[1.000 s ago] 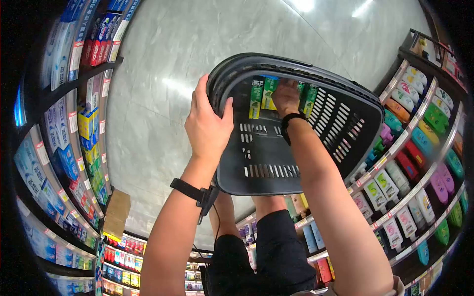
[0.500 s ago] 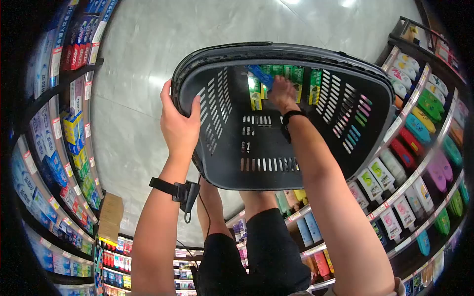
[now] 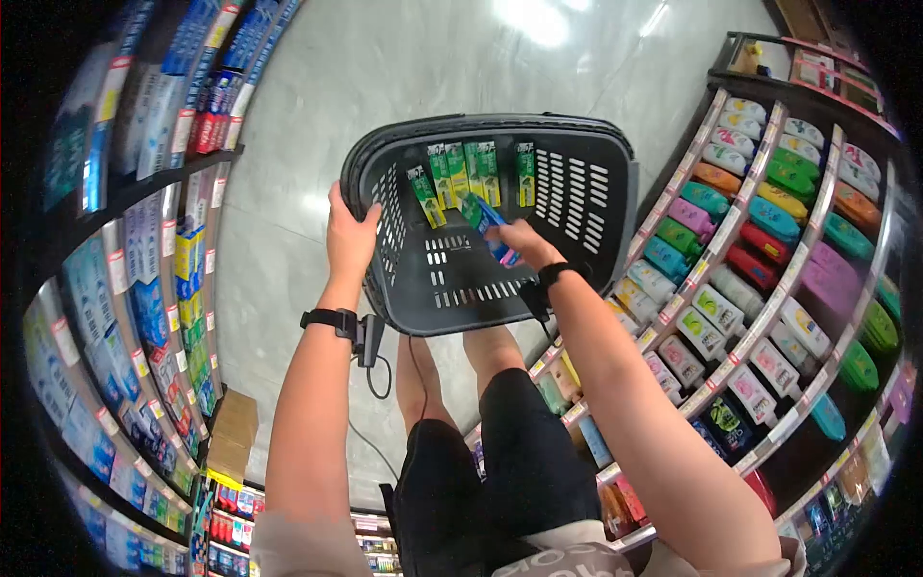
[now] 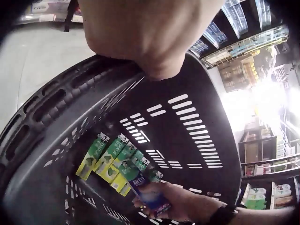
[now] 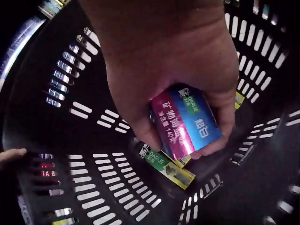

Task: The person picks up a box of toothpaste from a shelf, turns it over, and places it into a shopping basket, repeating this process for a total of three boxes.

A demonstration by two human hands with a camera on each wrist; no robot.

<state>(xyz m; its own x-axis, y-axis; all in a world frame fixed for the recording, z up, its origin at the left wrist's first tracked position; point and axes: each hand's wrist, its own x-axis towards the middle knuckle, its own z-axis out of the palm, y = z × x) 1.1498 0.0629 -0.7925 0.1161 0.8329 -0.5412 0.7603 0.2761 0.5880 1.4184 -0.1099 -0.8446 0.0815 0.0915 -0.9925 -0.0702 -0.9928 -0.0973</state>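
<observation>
A black plastic shopping basket [image 3: 481, 322] is held tilted in front of the body, its open side facing me. At its left rim my left hand [image 3: 350, 238] grips the edge, thumb inside and fingers outside; part of that hand [image 4: 150, 35] fills the top of the left wrist view. Inside the basket my right hand [image 3: 524, 242] holds a toothpaste box [image 5: 185, 122] with a blue and pink end, fingers and thumb on its sides. Several green and yellow toothpaste boxes [image 3: 457, 173] stand along the basket's far side, one slanted at the left and one apart at the right.
Shelves with toothpaste boxes [image 3: 154, 298] rise on the left. On the right, a rack of colourful bottles [image 3: 740, 327] runs close beside the basket. A cardboard box [image 3: 234, 433] is at the lower left, and grey floor [image 3: 423, 58] spreads ahead.
My right hand has drawn back from the basket's far side toward me, with the blue box in its grip. The row of green boxes now shows more fully. My left hand stays on the rim.
</observation>
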